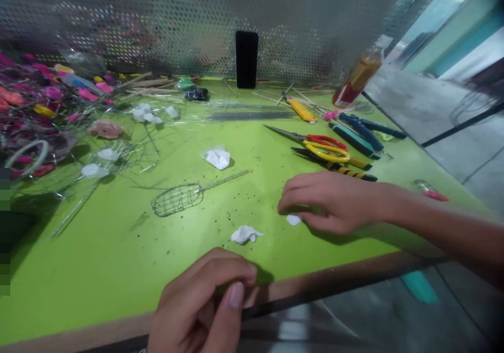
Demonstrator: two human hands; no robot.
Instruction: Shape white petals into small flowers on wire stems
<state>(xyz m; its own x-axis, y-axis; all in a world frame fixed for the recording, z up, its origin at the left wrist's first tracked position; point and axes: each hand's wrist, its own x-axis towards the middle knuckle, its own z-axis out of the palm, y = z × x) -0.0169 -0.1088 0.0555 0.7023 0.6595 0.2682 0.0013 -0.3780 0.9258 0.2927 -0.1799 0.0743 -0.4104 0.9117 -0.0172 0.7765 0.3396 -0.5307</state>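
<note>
My right hand (331, 200) rests low over the green table, its fingers bent around a small flat white clay piece (293, 219) at the thumb and fingertips. Near the front edge is my left hand (205, 300), fingers curled and thumb tip close to the index finger; whatever lies between them, if anything, is hidden. Between the two hands sits an irregular lump of white clay (244, 234). Beyond it lies a small wire racket shape (177, 199) with a mesh head and twisted handle. A white lump in clear wrap (217, 157) is farther back.
Scissors with red and yellow handles (326, 147), a yellow cutter (301, 109) and pliers (362, 132) lie at right. A phone (247, 59) stands against the perforated panel, a bottle (359, 74) behind right. Colourful wire pieces (47, 93) crowd the left. Dark specks dot the table.
</note>
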